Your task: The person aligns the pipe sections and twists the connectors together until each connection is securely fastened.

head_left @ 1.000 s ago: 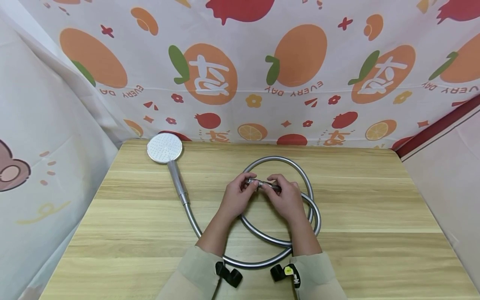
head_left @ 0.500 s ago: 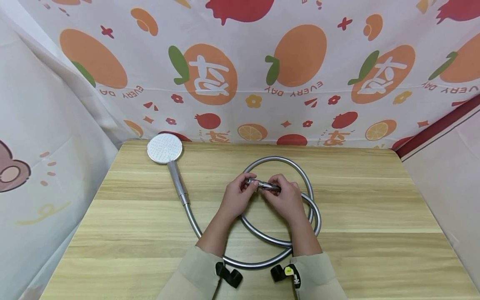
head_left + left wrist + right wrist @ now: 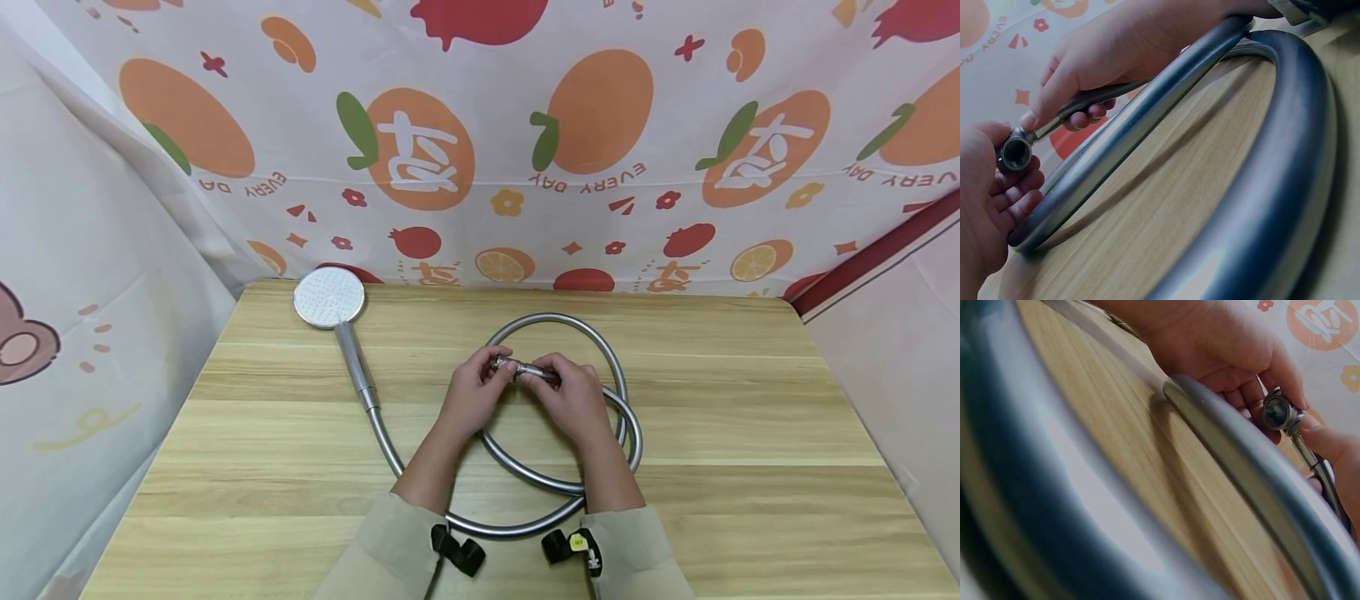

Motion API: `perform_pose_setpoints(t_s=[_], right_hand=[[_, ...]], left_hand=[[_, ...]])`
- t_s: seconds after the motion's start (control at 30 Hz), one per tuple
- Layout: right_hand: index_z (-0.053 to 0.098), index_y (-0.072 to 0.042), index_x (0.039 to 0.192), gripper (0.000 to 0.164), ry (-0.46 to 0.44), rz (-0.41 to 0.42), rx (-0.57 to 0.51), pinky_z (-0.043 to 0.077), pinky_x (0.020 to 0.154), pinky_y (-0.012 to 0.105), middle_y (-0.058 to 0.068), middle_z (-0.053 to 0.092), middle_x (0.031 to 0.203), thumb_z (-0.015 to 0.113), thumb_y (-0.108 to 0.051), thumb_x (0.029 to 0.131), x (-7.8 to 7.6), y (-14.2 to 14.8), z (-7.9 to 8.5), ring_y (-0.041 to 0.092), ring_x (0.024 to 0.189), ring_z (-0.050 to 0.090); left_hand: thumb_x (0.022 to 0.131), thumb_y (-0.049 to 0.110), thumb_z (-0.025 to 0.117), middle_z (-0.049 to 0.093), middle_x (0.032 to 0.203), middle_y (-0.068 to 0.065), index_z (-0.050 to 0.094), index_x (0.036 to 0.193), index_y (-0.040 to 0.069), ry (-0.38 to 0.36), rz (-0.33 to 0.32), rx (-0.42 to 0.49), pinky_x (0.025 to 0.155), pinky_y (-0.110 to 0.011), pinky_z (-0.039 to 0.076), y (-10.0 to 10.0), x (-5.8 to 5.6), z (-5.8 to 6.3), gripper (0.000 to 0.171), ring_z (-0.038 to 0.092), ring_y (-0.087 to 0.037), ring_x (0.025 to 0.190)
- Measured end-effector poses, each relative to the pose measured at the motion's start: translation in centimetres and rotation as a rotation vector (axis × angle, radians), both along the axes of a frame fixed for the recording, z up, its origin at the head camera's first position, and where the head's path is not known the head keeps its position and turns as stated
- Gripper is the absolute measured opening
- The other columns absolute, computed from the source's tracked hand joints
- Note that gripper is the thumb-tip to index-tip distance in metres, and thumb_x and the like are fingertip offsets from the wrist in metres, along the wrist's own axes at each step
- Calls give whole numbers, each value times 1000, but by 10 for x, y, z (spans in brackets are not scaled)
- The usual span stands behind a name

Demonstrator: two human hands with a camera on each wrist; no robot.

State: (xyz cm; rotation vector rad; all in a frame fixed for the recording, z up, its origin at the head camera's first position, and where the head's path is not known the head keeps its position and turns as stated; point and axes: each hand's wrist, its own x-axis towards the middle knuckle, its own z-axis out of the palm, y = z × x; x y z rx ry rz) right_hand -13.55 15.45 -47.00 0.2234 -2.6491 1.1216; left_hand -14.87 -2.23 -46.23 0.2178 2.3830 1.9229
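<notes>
Over the hose coil, my left hand pinches a small metal fitting with a round threaded opening. From the fitting's side a short bright stem leads into the end of a grey shower hose. My right hand pinches that hose end between thumb and fingers, close beside the left hand. In the right wrist view, the threaded opening of the fitting faces the camera. At the hose's other end, a round white-faced shower head with a grey handle lies at the table's back left.
The hose loops on the wooden table beneath and around both forearms, crossing itself at the right. A fruit-print cloth hangs along the table's back edge. A pale curtain hangs at the left, and a white panel stands at the right.
My right thumb and fingers have shifted their grip around the hose end, off it and back. The left hand, hose loops and shower head stay in place.
</notes>
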Motion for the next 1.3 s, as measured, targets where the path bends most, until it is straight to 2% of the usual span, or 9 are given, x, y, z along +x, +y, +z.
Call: perform_pose_setpoints(t_s=[0.17,0.27,0.43,0.5,0.6,0.73,0.9,1.0,1.3], right_hand=[[74,-19,100,26,15,14,19,37,78,33,-5,75,93,70,-42,89,-1,0,1,13,84,68],[74,-19,104,28,25,15,28,37,77,32,-4,75,93,70,-42,90,-1,0,0,13,82,67],[67,-17,115,40,12,1,14,37,75,33,-5,66,77,77,-41,84,0,0,2,12,65,55],[64,-17,114,42,4,-2,5,37,76,34,-6,62,73,80,-37,81,1,0,2,11,63,53],[62,-17,106,37,-6,-5,-4,37,77,34,-7,66,75,82,-33,79,1,0,3,11,66,57],[63,-18,98,31,-25,-11,-10,35,76,33,-6,71,81,82,-33,80,1,-1,3,14,73,61],[67,-19,97,27,-31,-2,-14,34,77,33,-5,73,87,81,-36,81,0,-1,3,16,78,61],[69,-19,97,26,-20,6,-15,34,77,33,-6,73,88,80,-37,82,0,0,2,15,79,61],[74,-19,100,26,14,20,18,37,79,33,-5,75,94,74,-41,86,-1,0,0,14,86,68]], left_hand=[[97,15,63,59,84,-4,65,116,3,-5,-13,-10,64,-19,43,0,11,29,23,51,-16,74],[96,15,64,58,83,-4,66,116,4,-5,-12,-9,63,-20,43,0,11,28,23,51,-16,74],[96,15,64,58,83,-3,66,116,4,-4,-5,-1,63,-20,42,0,11,28,23,50,-16,73],[96,15,64,58,83,-4,66,116,4,-3,-1,6,63,-20,42,1,11,28,22,49,-16,73],[96,14,64,59,83,-4,66,115,4,-3,-2,7,63,-20,42,1,11,28,22,50,-16,73],[96,15,64,60,85,-5,65,116,3,-16,-15,-1,64,-20,43,0,8,24,23,51,-18,74],[96,20,65,60,87,-4,64,119,4,-31,0,-4,64,-21,43,1,-1,2,28,51,-18,75],[96,25,66,60,88,-3,64,120,5,-23,13,0,64,-21,43,1,-4,-7,31,51,-17,76],[95,29,66,60,87,-3,66,118,6,18,7,14,64,-22,44,0,-3,-10,32,52,-16,75]])
